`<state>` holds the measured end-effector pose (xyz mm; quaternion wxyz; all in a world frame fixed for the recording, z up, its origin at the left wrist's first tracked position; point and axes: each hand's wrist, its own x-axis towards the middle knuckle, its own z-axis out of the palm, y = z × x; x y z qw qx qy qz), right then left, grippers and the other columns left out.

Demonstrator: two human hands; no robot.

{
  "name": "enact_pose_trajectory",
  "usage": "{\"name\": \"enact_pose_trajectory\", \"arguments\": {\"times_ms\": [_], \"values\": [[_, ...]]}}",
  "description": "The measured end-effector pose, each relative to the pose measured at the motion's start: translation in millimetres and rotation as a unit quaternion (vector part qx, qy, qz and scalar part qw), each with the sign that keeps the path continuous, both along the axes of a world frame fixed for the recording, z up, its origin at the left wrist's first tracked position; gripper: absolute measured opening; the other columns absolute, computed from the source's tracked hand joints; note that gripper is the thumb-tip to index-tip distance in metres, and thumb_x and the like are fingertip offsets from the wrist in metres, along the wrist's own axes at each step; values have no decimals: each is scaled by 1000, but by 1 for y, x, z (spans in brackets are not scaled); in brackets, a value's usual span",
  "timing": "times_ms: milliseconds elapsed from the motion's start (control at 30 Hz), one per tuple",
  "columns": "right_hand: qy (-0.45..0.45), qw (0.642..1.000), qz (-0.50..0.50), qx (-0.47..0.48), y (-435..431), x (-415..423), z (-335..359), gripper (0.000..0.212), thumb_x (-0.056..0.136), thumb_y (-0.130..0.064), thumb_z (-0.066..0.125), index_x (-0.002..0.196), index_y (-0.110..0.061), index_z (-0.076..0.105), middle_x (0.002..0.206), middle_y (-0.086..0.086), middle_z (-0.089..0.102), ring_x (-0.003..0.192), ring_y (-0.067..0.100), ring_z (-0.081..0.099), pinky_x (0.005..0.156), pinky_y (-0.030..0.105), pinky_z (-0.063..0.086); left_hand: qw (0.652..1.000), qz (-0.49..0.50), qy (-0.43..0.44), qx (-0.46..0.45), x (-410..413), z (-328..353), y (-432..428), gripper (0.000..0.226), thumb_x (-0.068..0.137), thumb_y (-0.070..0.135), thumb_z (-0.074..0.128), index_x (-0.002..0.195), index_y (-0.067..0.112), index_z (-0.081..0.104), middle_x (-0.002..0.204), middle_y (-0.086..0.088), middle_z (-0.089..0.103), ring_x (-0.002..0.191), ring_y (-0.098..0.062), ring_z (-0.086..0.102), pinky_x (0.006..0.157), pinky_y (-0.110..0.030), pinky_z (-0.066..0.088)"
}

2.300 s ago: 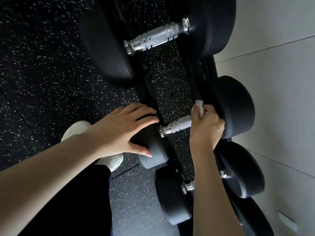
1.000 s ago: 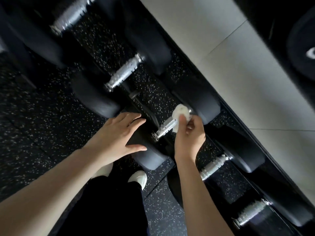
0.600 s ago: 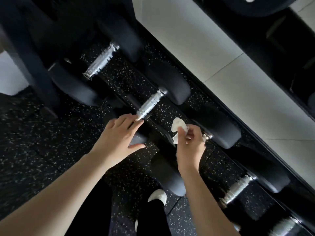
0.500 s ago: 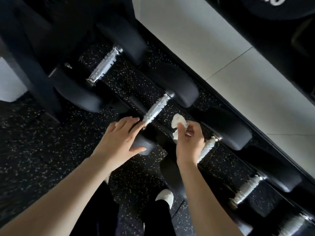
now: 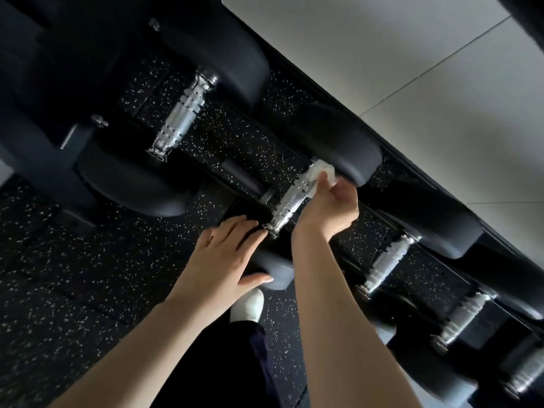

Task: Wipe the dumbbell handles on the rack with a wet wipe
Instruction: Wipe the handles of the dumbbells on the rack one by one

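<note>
Several dumbbells lie side by side on dark rack (image 5: 38, 148), heads cradled so chrome handles sit exposed.

Far left: knurled handle (image 5: 179, 119), no hand on it.

Centre: left hand (image 5: 223, 254), fingers flat and spread over near head (image 5: 275, 275) of middle dumbbell, likely steadying it against rolling. Middle handle (image 5: 290, 201) runs up to wet wipe (image 5: 319, 172), bunched at handle's far end beside far head. Right hand (image 5: 332, 207) pinches wipe between thumb and fingers, pressing it to metal.

Hands apart, one at each end.

Right: next handle (image 5: 385, 263), more beyond, none touched by a hand.
</note>
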<state>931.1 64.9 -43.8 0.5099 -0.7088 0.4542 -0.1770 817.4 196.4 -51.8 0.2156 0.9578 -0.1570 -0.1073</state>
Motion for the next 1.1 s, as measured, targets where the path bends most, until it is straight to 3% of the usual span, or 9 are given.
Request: {"name": "enact_pose_trajectory", "arguments": {"times_ms": [167, 300, 500, 667, 800, 900, 967, 1100], "values": [[17, 999, 20, -48, 2, 5, -8, 13, 80, -6, 70, 76, -15, 62, 79, 4, 67, 68, 10, 58, 55, 8, 40, 1000, 7, -2, -6, -2, -3, 0, 67, 79, 61, 42, 126, 16, 58, 128, -1, 58, 126, -22, 48, 91, -41, 42], [46, 988, 125, -80, -8, -2, -8, 9, 80, -6, 70, 84, -13, 66, 91, 9, 67, 69, 8, 56, 56, 6, 43, 1000, 6, -1, -5, -2, -3, 0, 67, 79, 62, 41, 126, 17, 57, 128, -1, 57, 127, -22, 46, 92, -39, 37], [102, 948, 286, -95, -20, -22, -11, 10, 80, -6, 70, 90, -10, 69, 89, -3, 63, 74, -1, 56, 62, 8, 45, 1000, 12, -2, -10, -4, -1, 0, 66, 81, 60, 40, 128, 16, 54, 130, -3, 57, 128, -24, 48, 93, -44, 45], [114, 908, 390, -102, -15, -56, -9, 14, 79, -11, 73, 75, -20, 63, 80, -4, 59, 67, 1, 51, 59, 5, 39, 1000, 21, 8, -9, -6, 0, -1, 65, 81, 60, 39, 130, 18, 50, 134, -2, 54, 131, -23, 45, 95, -42, 43], [189, 888, 412, -75, -19, -67, -5, 9, 78, -22, 75, 74, -19, 67, 70, -9, 61, 65, 4, 54, 59, 16, 38, 1000, 20, 15, -2, -5, 1, -1, 66, 81, 60, 38, 130, 18, 53, 134, -1, 53, 132, -22, 44, 95, -41, 41], [223, 885, 408, -14, -25, -62, 2, 10, 75, -18, 77, 74, -20, 67, 69, -15, 60, 64, -6, 54, 55, 6, 41, 1000, 17, 21, 6, -6, 0, -1, 67, 82, 61, 37, 130, 17, 55, 136, -1, 52, 134, -21, 41, 96, -40, 39], [228, 884, 409, -4, -29, -61, 3, 12, 74, -15, 77, 74, -20, 66, 70, -15, 61, 65, -4, 56, 57, 5, 42, 1000, 18, 22, 6, -7, 0, -1, 67, 83, 61, 37, 131, 17, 53, 137, -1, 51, 135, -20, 39, 97, -40, 39], [238, 899, 368, 1, -32, -69, -4, 15, 75, -10, 75, 74, -21, 66, 71, -8, 63, 71, 11, 61, 71, 26, 51, 1000, 21, 18, 2, -8, 2, -1, 67, 83, 59, 38, 133, 17, 51, 137, -2, 51, 135, -21, 39, 96, -43, 42]]}}
